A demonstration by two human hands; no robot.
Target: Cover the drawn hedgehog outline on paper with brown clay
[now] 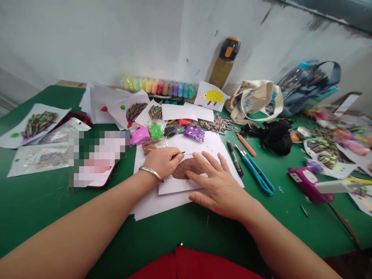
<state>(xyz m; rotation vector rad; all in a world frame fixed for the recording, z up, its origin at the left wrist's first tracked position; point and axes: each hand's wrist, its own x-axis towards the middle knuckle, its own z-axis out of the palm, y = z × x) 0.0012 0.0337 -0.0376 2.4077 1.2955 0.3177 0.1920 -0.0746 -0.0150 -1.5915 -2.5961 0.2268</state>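
A flat oval of brown clay [183, 169] lies on a white sheet of paper [171, 188], on top of more sheets. My left hand [163, 162] is closed at the upper left edge of the clay. Its fingertips pinch a small dark thing, which looks like a sunflower seed [182, 152]. Spread open, my right hand [216, 182] rests with its fingers over the right part of the clay and partly hides it. Just behind my left hand is a bag of brown clay [152, 145].
Behind the papers lie a purple clay packet [194, 133], a pink packet [140, 135] and a pile of sunflower seeds [215, 124]. A pen [235, 159] and a blue cutter [257, 170] lie right. A phone [100, 164] lies left; a bottle [223, 64] stands at the wall.
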